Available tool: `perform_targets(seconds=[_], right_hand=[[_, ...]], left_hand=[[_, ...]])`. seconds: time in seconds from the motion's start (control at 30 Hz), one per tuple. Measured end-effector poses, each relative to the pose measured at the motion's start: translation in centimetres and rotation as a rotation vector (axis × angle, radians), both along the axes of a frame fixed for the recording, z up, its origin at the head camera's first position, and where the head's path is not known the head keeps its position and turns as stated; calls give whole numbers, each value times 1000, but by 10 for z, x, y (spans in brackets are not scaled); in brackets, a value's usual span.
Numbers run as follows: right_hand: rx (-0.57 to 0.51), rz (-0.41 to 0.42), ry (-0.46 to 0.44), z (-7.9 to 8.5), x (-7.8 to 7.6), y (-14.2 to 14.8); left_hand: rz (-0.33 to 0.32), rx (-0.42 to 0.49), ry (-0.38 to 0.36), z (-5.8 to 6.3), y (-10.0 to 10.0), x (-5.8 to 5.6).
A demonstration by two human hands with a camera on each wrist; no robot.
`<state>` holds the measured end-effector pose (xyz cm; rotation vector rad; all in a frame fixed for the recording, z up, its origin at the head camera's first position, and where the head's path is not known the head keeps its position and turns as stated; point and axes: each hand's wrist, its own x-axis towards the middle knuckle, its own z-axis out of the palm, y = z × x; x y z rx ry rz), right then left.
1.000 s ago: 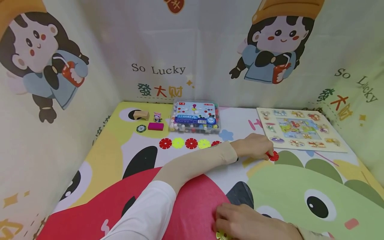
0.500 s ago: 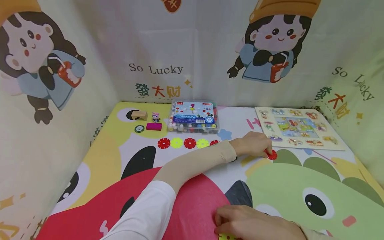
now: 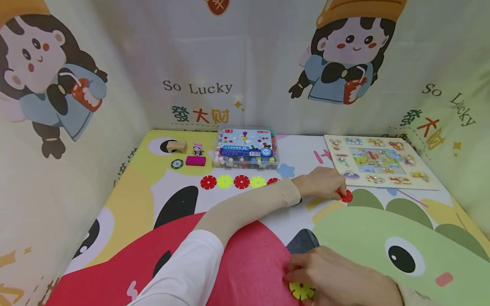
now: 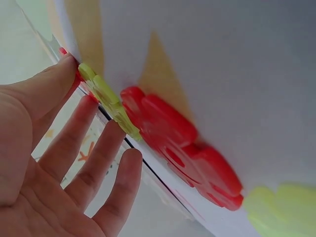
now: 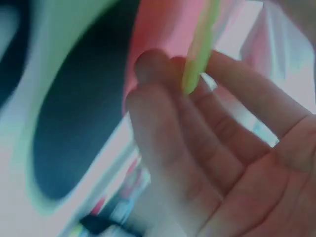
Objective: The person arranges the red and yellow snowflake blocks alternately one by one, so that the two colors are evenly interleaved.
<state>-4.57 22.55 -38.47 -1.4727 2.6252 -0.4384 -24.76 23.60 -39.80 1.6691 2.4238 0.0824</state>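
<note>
My left hand [image 3: 324,182] reaches far to the right and pinches the edge of a red flower-shaped plastic disc [image 3: 347,196] on the table. In the left wrist view, a yellow-green disc [image 4: 106,96] and a larger-looking red disc [image 4: 185,148] lie in line beside the fingertips. Near the table's front my right hand [image 3: 340,278] holds a yellow disc [image 3: 301,290] between its fingers. That yellow disc [image 5: 200,54] appears edge-on in the blurred right wrist view, with a bit of red behind it. My left forearm hides part of the row of discs.
Red and yellow discs [image 3: 241,182] run in a row left of the forearm. Behind them stands a clear box of beads [image 3: 246,148]. A wooden block [image 3: 177,147], a figurine [image 3: 197,148], a magenta block [image 3: 195,161] and a round chip [image 3: 177,164] lie left. A puzzle board [image 3: 383,161] lies back right.
My right hand has moved slightly up and right, bringing more of its yellow disc into sight. The left hand keeps its place at the red disc, while the head view has shifted a little.
</note>
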Motion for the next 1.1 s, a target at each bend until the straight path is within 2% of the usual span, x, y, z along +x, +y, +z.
perform_targets(seconds=[0.1, 0.23, 0.37, 0.47, 0.63, 0.87, 1.0, 1.1], right_hand=[[-85, -142, -5, 7, -17, 37], [-152, -363, 35, 13, -44, 104], [-135, -614, 89, 14, -66, 165], [-84, -736, 151, 6, -79, 193], [7, -794, 193, -9, -87, 206], [136, -804, 147, -7, -88, 195], [128, -804, 142, -6, -85, 194], [48, -811, 193, -8, -84, 196]], left_hand=[[0, -3, 12, 0, 0, 0], [1, -2, 24, 0, 0, 1], [-1, -13, 24, 2, 1, 2], [-3, -27, 19, 2, 2, 2], [1, -54, -2, 2, 5, 3], [24, -58, -1, 2, 3, 1], [12, -67, -45, 4, 2, 1], [14, -53, -83, 9, -2, 1]])
